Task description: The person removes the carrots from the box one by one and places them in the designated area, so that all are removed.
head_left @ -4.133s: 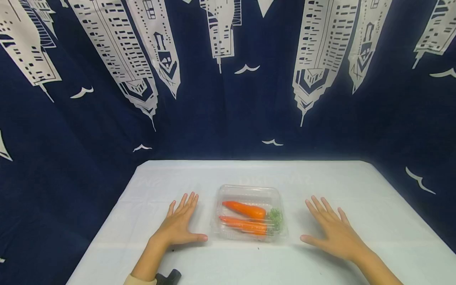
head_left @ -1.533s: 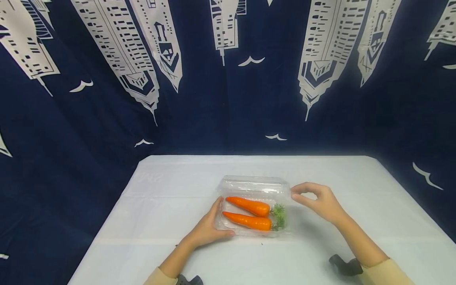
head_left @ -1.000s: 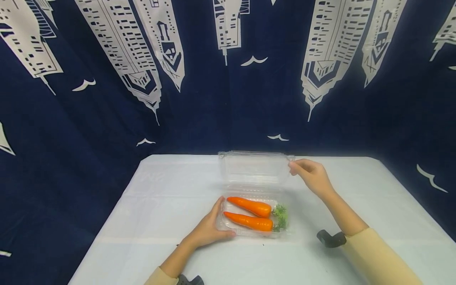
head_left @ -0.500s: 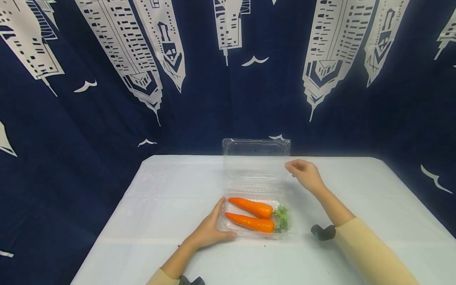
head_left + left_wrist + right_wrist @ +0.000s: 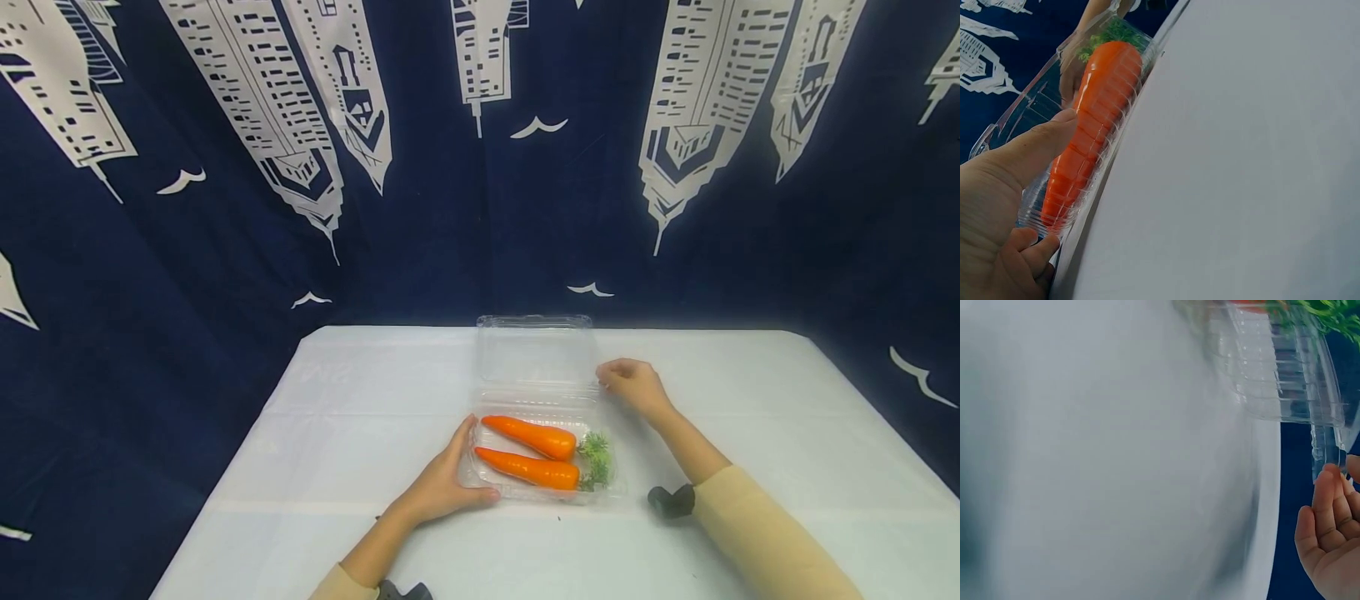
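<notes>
A clear plastic clamshell container (image 5: 540, 495) lies on the table with its lid (image 5: 534, 354) swung up and back at the far side. Two orange carrots (image 5: 528, 437) (image 5: 527, 468) rest in its base, their feathery green tops (image 5: 596, 458) at the right end. My left hand (image 5: 435, 492) grips the base's left end; in the left wrist view its thumb (image 5: 1035, 147) lies across the front side and the other fingers bend at the end. Near the hinge, my right hand (image 5: 633, 387) pinches the lid's right edge (image 5: 1325, 450) between thumb and fingers.
A white cloth covers the table (image 5: 300, 467). Behind it hangs a dark blue curtain (image 5: 480, 225) with white building and bird prints. Dark wrist devices (image 5: 671, 502) sit by both sleeves.
Earlier the container was closed and both hands lay apart beside it. The left hand took its end; the right lifted the lid, swung it back, and has since moved lower with it.
</notes>
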The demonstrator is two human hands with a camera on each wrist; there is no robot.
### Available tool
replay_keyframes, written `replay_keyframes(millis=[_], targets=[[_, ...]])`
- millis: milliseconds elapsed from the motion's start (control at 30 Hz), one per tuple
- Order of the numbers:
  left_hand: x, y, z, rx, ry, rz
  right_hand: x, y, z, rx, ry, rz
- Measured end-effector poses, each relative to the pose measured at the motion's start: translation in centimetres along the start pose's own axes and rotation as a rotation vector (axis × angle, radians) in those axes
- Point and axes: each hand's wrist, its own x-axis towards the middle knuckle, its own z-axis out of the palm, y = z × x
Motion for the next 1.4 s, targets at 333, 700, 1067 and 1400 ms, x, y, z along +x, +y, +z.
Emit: replay_keyframes(millis=[333,700,1067,1400], targets=[[0.0,0.2,-0.1,-0.003,0.001,0.008,-0.2,0.4,0.4,-0.039,0.008,0.055],[0.0,0.2,0.0,-0.007,0.0,0.005,-0.2,0.9,0.7,-0.062,0.002,0.096],[-0.1,0.2,-0.1,-0.012,-0.002,0.0,-0.6,-0.4,0.9,-0.085,0.087,0.082],[-0.1,0.2,-0.1,-0.007,0.002,0.007,-2.9,-3.9,2.6,-0.095,0.014,-0.12]])
